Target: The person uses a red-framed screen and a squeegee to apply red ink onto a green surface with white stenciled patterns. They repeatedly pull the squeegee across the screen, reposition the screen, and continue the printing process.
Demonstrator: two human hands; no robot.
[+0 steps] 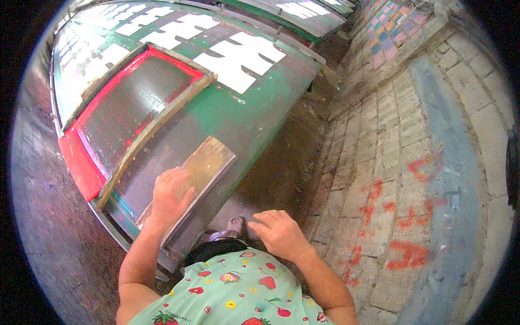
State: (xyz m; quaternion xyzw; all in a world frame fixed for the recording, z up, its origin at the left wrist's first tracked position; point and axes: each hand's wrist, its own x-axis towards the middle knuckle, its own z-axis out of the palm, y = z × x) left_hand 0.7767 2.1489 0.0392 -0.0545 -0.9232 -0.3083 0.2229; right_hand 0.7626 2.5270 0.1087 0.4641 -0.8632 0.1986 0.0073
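Observation:
My left hand (172, 193) rests on a flat, worn wooden board (211, 160) along the near edge of a long green table (260, 114), its thumb apart from the fingers. My right hand (273, 230) hangs in the air right of that board, fingers loosely bent and apart, holding nothing visible. Just beyond my left hand, a screen (138, 103) with dark mesh, a red border and a wooden outer frame lies on the tabletop. Rows of white cut-out shapes (238, 65) cover the table farther back.
A second table (314, 24) stands behind. On the right is a block wall (352, 151) with red paint marks, a blue band and coloured squares (387, 43) higher up. A dark, narrow floor strip (281, 168) runs between table and wall; my sandalled foot (234, 225) shows below.

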